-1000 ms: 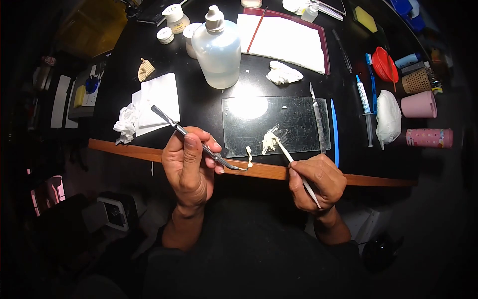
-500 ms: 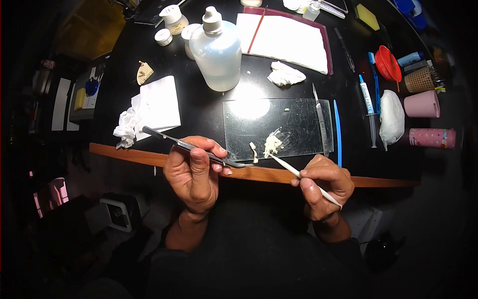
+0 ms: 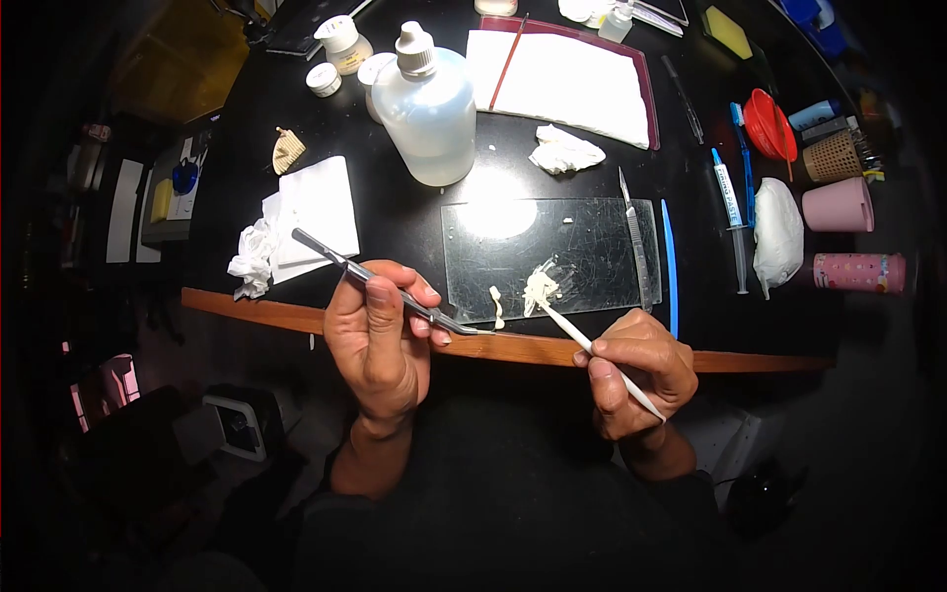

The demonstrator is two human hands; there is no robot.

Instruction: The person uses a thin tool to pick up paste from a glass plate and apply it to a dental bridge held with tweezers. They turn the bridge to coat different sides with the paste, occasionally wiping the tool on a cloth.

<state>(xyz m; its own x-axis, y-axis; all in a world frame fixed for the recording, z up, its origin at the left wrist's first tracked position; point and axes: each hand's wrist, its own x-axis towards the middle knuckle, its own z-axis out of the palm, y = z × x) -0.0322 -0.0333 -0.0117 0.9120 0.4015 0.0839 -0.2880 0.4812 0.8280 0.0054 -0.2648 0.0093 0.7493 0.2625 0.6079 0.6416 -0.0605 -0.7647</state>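
Note:
My left hand (image 3: pixel 380 340) grips metal tweezers (image 3: pixel 330 255) between thumb and fingers. Their bent tip points right, over the table's front edge; whether a tiny piece sits in it I cannot make out. My right hand (image 3: pixel 646 373) is closed around a slim white pointed tool (image 3: pixel 572 331), pen-like. The far tip of this tool meets a cream-coloured mound of paste (image 3: pixel 540 288) on a scratched glass slab (image 3: pixel 483 252). A narrow strip of the same cream material (image 3: pixel 497 308) lies left of the mound, close to the tweezers' tip.
A scalpel (image 3: pixel 632 232) rests on the slab's right side, with a blue stick (image 3: pixel 671 266) beside it. Behind stands a large clear bottle (image 3: pixel 426 118). Folded white paper (image 3: pixel 316 212) lies left; a paste syringe (image 3: pixel 730 207) and pink cup (image 3: pixel 837 205) lie right.
The white tool's tip has shifted slightly right and up into the paste, its rear end lower left. The tweezers have tilted a little more steeply. Both hands keep their hold.

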